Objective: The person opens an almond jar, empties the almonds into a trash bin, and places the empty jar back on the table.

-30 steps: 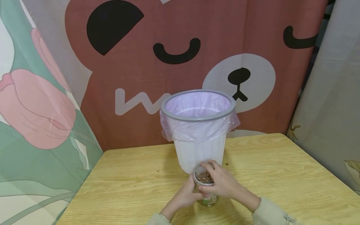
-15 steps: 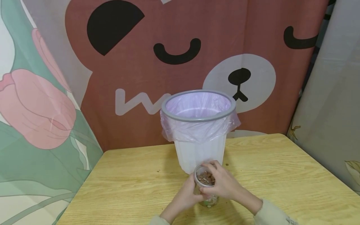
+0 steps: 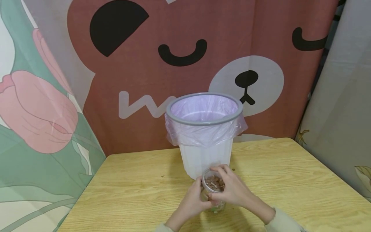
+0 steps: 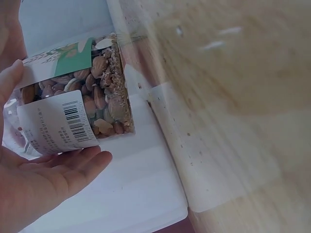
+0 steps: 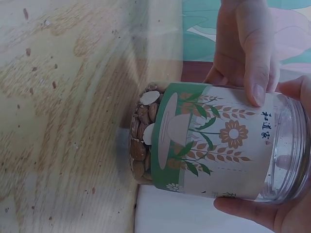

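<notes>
A clear jar of almonds, with a green and white label, stands nearly upright in front of the bin. Its mouth is uncovered. My left hand grips the jar's left side, thumb across the front. My right hand holds the rim from the right, fingers over the far edge and thumb at the near one. In the left wrist view, a white barcode sticker and bits of crumb at the jar's base show. Whether the base touches the table, I cannot tell.
A white bin with a grey rim and purple liner is right behind the jar. Small crumbs dot the wooden table. Printed curtains hang at the back and sides.
The jar and both hands have shifted slightly to the right in the head view. Both hands keep their hold on the jar. The bin has stayed put.
</notes>
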Action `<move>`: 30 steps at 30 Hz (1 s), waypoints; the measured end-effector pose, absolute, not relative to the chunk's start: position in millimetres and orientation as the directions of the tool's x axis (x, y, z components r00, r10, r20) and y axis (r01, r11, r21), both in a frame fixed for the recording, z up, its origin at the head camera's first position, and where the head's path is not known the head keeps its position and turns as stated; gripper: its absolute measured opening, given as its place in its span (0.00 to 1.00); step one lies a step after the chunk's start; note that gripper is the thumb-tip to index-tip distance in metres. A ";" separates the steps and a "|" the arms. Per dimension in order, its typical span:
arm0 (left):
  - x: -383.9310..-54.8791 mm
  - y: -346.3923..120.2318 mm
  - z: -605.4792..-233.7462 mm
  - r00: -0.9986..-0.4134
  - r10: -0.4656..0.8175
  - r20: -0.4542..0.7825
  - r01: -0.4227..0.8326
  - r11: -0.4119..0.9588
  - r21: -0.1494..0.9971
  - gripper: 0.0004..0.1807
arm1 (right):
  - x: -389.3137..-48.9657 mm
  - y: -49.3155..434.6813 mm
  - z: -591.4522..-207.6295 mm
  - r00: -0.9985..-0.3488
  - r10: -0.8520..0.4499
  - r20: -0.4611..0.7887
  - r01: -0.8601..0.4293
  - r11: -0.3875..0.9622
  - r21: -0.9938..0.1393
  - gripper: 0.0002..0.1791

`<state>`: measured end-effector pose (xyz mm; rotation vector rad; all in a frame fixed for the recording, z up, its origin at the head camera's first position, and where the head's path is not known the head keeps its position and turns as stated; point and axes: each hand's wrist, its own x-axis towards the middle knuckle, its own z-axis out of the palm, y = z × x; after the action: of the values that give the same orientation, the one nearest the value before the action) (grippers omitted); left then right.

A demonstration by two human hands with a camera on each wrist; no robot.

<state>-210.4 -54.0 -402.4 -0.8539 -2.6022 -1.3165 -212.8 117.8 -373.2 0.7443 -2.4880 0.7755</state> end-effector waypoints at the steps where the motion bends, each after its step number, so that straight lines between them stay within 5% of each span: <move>1: -210.1 -53.8 -402.2 -0.836 0.435 0.336 0.527 0.464 0.712 0.44 | -212.1 118.0 -372.5 -0.768 -0.359 0.531 -0.597 0.700 -0.391 0.39; 17: -206.0 -51.3 -397.9 -0.802 0.461 0.380 0.529 0.253 0.810 0.52 | -197.6 118.8 -360.1 -0.806 -0.318 0.500 -0.575 0.622 -0.531 0.38; 27: -202.4 -51.9 -393.4 -0.855 0.420 0.305 0.461 0.346 0.817 0.66 | -190.6 117.9 -352.2 -0.817 -0.299 0.494 -0.562 0.608 -0.561 0.40; 30: -202.4 -51.3 -393.6 -0.846 0.424 0.325 0.471 0.305 0.828 0.62 | -190.7 118.0 -352.8 -0.804 -0.308 0.509 -0.578 0.606 -0.546 0.40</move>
<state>-202.4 -51.3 -393.6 -0.8574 -2.5010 -1.6111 -190.7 118.0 -352.8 0.7116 -2.4704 1.0284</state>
